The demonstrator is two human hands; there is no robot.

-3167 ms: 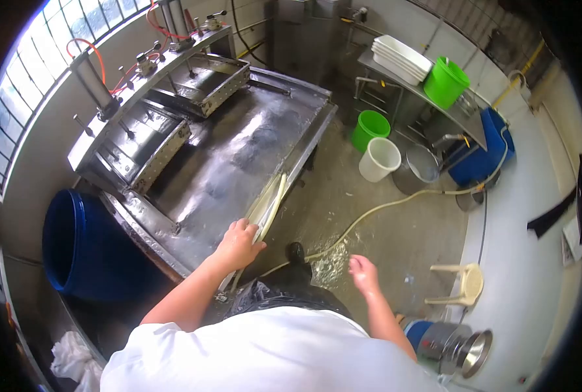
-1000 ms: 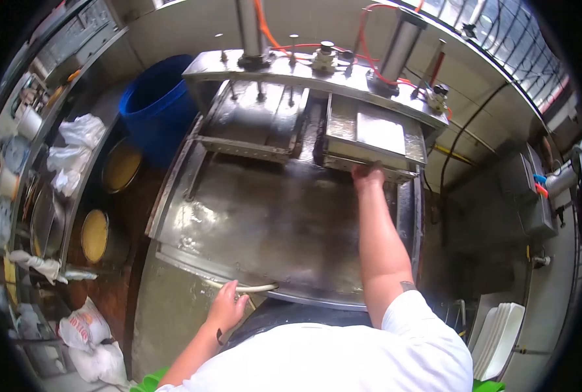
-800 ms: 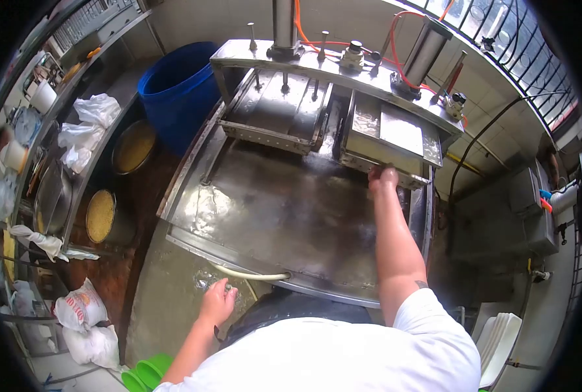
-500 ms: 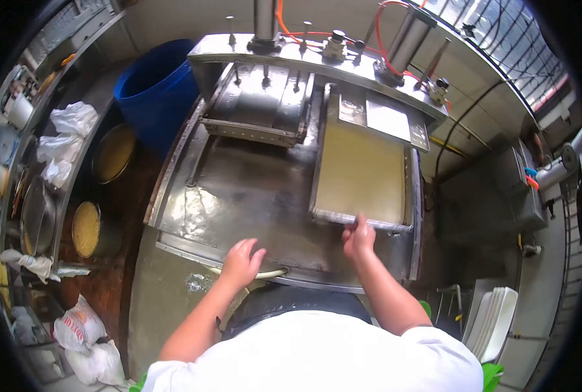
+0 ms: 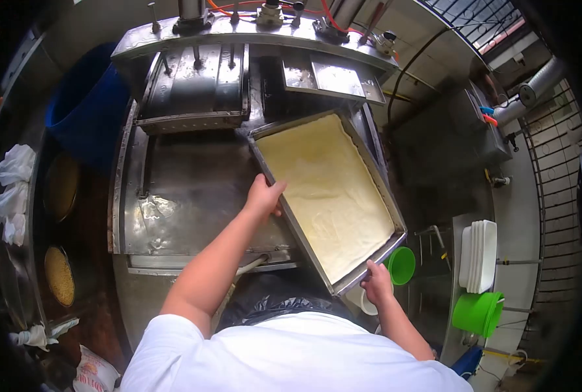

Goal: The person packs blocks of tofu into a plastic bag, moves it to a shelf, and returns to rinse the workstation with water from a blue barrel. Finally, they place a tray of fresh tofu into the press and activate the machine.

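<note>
A rectangular metal tray (image 5: 353, 277) hangs tilted over the front right of the steel press table (image 5: 199, 202). In it lies a wrinkled, pale yellow slab (image 5: 333, 196) that fills nearly its whole floor. My left hand (image 5: 265, 196) grips the tray's left side wall, thumb over the rim. At the near right corner, my right hand (image 5: 377, 284) is closed on the tray's front edge; its fingers under the tray are hidden. Behind the tray, the right press plate (image 5: 336, 78) hangs under the press beam. A perforated metal frame (image 5: 193, 124) stands beneath the left press.
A blue barrel (image 5: 85, 104) stands left of the table, above a round pan of yellow grains (image 5: 60, 276). To the right are a green bucket (image 5: 477, 317), another green container (image 5: 402, 264) and stacked white tubs (image 5: 479, 255). A hose (image 5: 251, 263) crosses the table's front edge.
The tray has come out from under the right press toward me and turned. My left hand has moved from free air onto its side, my right hand to its near right corner. The view has shifted right.
</note>
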